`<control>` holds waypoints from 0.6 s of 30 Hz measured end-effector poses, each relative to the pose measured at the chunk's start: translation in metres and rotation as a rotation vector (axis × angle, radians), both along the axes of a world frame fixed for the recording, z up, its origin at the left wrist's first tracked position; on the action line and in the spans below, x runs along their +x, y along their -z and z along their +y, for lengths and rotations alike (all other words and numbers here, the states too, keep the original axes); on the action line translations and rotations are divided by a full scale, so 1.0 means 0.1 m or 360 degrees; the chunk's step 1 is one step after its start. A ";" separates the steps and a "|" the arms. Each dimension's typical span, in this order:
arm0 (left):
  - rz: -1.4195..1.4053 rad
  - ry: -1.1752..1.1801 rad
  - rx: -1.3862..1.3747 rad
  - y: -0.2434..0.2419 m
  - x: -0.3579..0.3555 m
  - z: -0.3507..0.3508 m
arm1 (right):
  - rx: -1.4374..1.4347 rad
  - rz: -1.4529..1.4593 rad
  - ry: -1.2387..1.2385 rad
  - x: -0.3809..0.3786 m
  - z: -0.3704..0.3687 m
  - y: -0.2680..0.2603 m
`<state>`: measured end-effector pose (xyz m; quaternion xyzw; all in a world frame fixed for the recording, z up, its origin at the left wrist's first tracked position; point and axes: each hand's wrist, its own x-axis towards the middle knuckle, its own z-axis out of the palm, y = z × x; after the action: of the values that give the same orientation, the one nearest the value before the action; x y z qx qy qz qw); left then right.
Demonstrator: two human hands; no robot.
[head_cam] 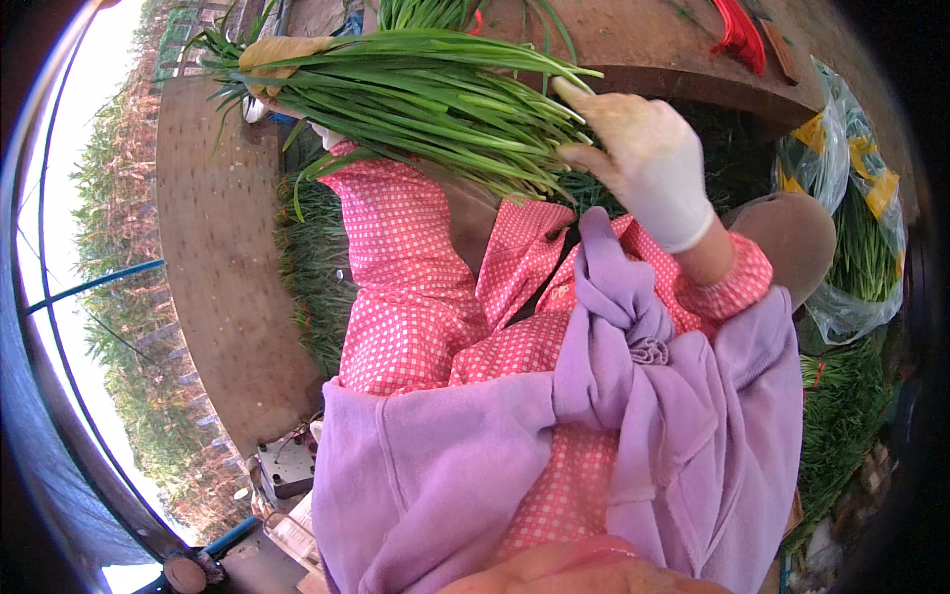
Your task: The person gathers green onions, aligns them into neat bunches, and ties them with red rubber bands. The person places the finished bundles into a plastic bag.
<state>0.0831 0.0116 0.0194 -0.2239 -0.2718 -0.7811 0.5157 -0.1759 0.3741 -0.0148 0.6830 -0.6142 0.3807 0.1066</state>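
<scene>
A long bunch of garlic chives lies across the air above my lap, its leaf tips to the left and pale stem ends to the right. My left hand, in a stained glove, is closed around the leafy end. At the stem ends is my right hand, in a white glove with yellowish fingers. Its thumb and a finger stand on either side of some stems; whether they grip them is unclear. Below are my pink checked sleeves and clothes, with a purple garment tied around me.
Ahead, a brown work board bears another bunch of chives and a bundle of red ties. A clear plastic bag with greens stands at the right. Tied greens lie below it; more greens lie beside the left board.
</scene>
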 end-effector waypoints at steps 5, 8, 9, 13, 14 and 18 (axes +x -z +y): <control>0.0008 0.0009 -0.0014 -0.05 -0.03 0.04 | -0.0016 0.0030 0.0006 0.06 -0.09 0.03; 0.0005 -0.0003 -0.0023 -0.11 0.01 0.00 | -0.0012 -0.0109 0.0011 -0.16 0.12 0.34; 0.0006 -0.0011 -0.0021 -0.14 0.03 -0.02 | 0.0152 -0.0103 0.0043 -0.26 0.20 0.45; 0.0017 -0.0026 -0.0049 -0.24 0.11 -0.03 | 0.1408 0.0393 0.0364 -0.67 0.52 0.75; 0.0035 -0.0017 -0.0054 -0.27 0.13 -0.01 | 0.1279 0.0384 0.0310 -0.68 0.57 0.75; 0.0090 0.0050 -0.0074 -0.39 0.01 0.15 | 0.0506 -0.0008 -0.0021 -0.38 0.43 0.42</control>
<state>0.0842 0.0265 0.0579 -0.2620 -0.2717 -0.7758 0.5056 -0.2143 0.4175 -0.0565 0.6942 -0.6626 0.2810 -0.0070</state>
